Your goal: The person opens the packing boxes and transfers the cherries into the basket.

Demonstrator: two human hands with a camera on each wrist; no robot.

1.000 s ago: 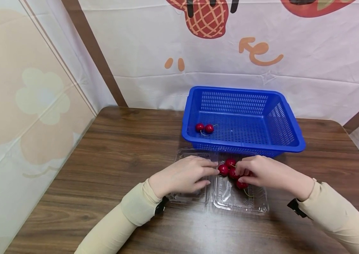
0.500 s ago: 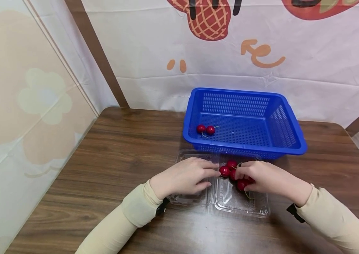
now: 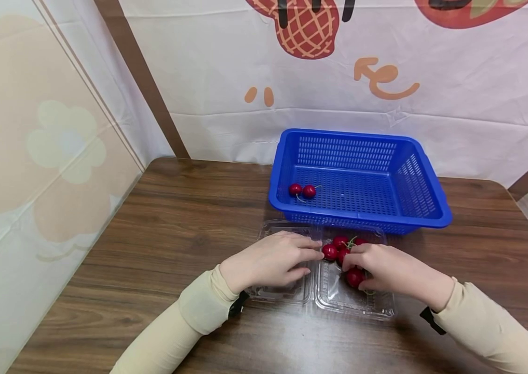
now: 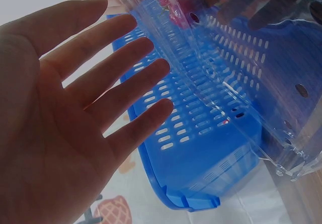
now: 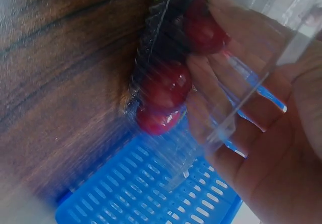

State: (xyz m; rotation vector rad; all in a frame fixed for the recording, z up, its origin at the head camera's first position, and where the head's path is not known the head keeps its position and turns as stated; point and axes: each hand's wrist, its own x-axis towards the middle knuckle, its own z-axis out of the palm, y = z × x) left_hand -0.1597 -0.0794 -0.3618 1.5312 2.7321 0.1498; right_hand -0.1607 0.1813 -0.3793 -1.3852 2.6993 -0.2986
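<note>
A clear plastic clamshell box [image 3: 338, 301] lies unfolded in front of the basket, with several red cherries [image 3: 330, 252] in its right half. My right hand [image 3: 382, 268] reaches into that half and pinches a cherry [image 5: 204, 28] between thumb and fingers; its green stem shows in the right wrist view. Other cherries [image 5: 165, 85] sit beside the fingers, seen through the clear wall. Over the box's left half is my left hand [image 3: 275, 261], its fingers straight and spread, holding nothing. Its fingertips come close to the leftmost cherry; whether they touch cannot be told.
Just behind the box stands a blue perforated basket [image 3: 418, 221] with two stemmed cherries [image 3: 302, 190] at its left end. The brown wooden table [image 3: 175, 228] ends at a printed cloth backdrop [image 3: 217, 124].
My right hand has shifted slightly toward the table's near side, and the cherry in its fingers has come nearer with it. Another cherry shows behind the hand. The left hand stays in place.
</note>
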